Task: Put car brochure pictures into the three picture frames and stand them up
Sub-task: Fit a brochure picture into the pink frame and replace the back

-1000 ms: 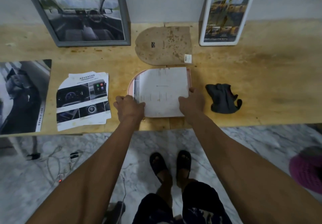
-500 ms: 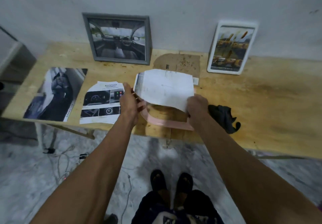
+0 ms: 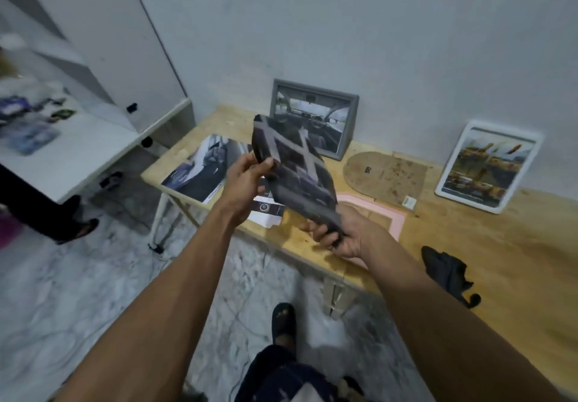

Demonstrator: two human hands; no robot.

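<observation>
A dark car brochure picture (image 3: 295, 170) is held in the air above the table, tilted and slightly curled. My left hand (image 3: 247, 179) pinches its upper left edge and my right hand (image 3: 339, 232) grips its lower right corner. Under it a pink frame (image 3: 397, 217) lies flat on the wooden table (image 3: 500, 245). A grey frame (image 3: 312, 118) with a car interior picture and a white frame (image 3: 488, 167) with a yellow picture lean upright against the wall.
A brown frame backing board (image 3: 384, 176) lies behind the pink frame. Two more brochure sheets (image 3: 200, 170) lie at the table's left end, one mostly hidden by my hand. A black cloth (image 3: 447, 271) lies right. A white desk (image 3: 62, 148) stands left, with someone's leg beside it.
Both hands lifted the sheet off the pink frame and turned it over, from white back to dark printed side. The camera swung left and back from the table.
</observation>
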